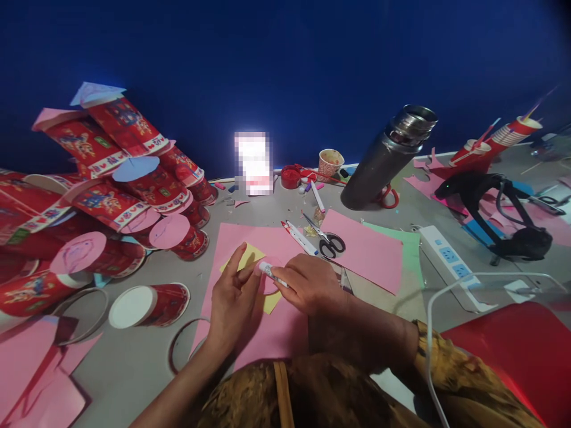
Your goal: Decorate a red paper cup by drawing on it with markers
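Observation:
A white marker (268,271) is gripped in my right hand (312,284), its white end pointing to the left. At that end the thumb of my left hand (234,300) meets the marker, with the left forefinger stretched away; the exact contact is partly hidden. Below the marker is a round pink paper piece (268,286), over a yellow paper piece (271,304). Both lie on a large pink sheet (285,330). Just beyond my right hand lie two white markers (301,239) and black-handled scissors (332,245).
Red paper cups (134,193) with paper discs are stacked at the left, and one cup (163,304) lies nearer me. A lit phone (253,163) stands behind. To the right are a dark flask (379,163), a power strip (450,264), a white cable (429,333) and a black strap device (491,208).

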The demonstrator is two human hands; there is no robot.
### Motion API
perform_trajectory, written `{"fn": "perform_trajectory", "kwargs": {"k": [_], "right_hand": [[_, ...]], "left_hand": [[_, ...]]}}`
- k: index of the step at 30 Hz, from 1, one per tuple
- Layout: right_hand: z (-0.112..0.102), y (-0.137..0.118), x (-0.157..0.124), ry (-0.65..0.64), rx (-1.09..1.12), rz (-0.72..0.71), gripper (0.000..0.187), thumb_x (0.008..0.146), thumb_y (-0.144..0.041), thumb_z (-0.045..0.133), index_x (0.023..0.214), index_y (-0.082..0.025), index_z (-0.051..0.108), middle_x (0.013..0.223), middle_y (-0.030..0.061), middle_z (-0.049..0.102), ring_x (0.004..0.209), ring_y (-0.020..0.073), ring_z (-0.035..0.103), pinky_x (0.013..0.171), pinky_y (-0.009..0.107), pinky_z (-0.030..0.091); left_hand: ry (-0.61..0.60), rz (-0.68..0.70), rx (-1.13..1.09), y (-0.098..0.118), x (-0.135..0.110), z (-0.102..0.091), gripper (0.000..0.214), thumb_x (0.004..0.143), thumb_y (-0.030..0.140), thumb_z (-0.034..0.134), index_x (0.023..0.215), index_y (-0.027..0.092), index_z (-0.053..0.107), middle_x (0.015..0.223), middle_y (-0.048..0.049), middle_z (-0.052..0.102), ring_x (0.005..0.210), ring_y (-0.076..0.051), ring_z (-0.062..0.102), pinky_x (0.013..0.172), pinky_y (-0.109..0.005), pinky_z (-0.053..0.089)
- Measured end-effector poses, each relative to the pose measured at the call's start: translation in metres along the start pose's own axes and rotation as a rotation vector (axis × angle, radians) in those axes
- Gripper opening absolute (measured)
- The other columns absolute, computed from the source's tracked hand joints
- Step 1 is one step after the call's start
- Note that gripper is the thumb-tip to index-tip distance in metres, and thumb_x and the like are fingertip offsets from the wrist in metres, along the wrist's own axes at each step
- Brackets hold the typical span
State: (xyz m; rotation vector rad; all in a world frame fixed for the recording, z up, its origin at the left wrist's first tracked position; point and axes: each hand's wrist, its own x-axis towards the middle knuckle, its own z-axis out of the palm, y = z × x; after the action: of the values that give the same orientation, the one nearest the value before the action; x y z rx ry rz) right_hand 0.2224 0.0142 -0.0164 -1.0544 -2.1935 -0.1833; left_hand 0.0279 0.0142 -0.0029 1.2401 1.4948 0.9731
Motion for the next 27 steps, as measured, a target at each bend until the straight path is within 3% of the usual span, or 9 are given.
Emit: {"fn": "perform_trajectory", "kwargs": {"k": [4,8,15,17,23,27], "right_hand": [[0.0026,-0.0033,0.0019,0.053,-0.051,-0.013,0.008,0.102,-0.016,0.068,0.099,-0.020,0.075,0.072,-0.0002,0.068,0.067,0.0169,0.058,0.062,0.034,0.033],[0.0008,-0.0061,0.0055,0.133,-0.110,0.039,0.013,0.104,-0.018,0.064,0.095,-0.019,0.074,0.067,0.0000,0.064,0.064,0.0172,0.056,0.062,0.036,0.033],[-0.0053,-0.0041,0.0084,0.080,-0.073,0.027,0.013,0.104,-0.014,0.065,0.101,-0.019,0.077,0.071,0.0013,0.069,0.068,0.0172,0.062,0.062,0.035,0.038],[-0.0058,-0.0041,0.0089,0.057,-0.053,0.000,0.014,0.103,-0.012,0.065,0.103,-0.019,0.077,0.073,0.0015,0.070,0.067,0.0174,0.062,0.061,0.035,0.038],[-0.0033,-0.0080,0.0083,0.057,-0.077,-0.026,0.015,0.104,-0.013,0.064,0.096,-0.021,0.075,0.070,0.0004,0.069,0.064,0.0170,0.059,0.060,0.036,0.036],[-0.0029,-0.0098,0.0081,0.111,-0.131,0.032,0.010,0.103,-0.016,0.068,0.097,-0.020,0.075,0.066,0.0000,0.067,0.064,0.0174,0.059,0.063,0.036,0.037]], "left_hand": [[0.037,0.005,0.027,-0.0016,0.0028,-0.0002,0.086,0.091,0.056,0.071,0.160,0.008,0.053,0.105,-0.0145,0.088,0.105,-0.032,0.084,0.087,-0.041,0.067],[0.074,0.055,0.065,-0.0005,-0.0014,0.0033,0.077,0.091,0.054,0.069,0.153,0.011,0.060,0.117,-0.0167,0.086,0.111,-0.033,0.084,0.088,-0.041,0.068],[0.043,0.040,-0.012,0.0022,-0.0019,-0.0004,0.081,0.094,0.051,0.072,0.164,0.017,0.049,0.130,-0.0174,0.082,0.128,-0.032,0.077,0.101,-0.042,0.065],[0.036,0.018,-0.021,0.0028,0.0008,-0.0029,0.087,0.092,0.052,0.074,0.166,0.016,0.046,0.126,-0.0163,0.084,0.127,-0.033,0.077,0.103,-0.043,0.063],[0.065,0.002,0.035,0.0032,0.0039,-0.0017,0.084,0.092,0.049,0.071,0.163,0.010,0.050,0.095,-0.0090,0.088,0.100,-0.031,0.083,0.105,-0.048,0.061],[0.079,0.033,0.038,0.0022,-0.0009,0.0027,0.079,0.094,0.052,0.070,0.160,0.012,0.053,0.104,-0.0116,0.088,0.126,-0.034,0.077,0.114,-0.048,0.056]]}}
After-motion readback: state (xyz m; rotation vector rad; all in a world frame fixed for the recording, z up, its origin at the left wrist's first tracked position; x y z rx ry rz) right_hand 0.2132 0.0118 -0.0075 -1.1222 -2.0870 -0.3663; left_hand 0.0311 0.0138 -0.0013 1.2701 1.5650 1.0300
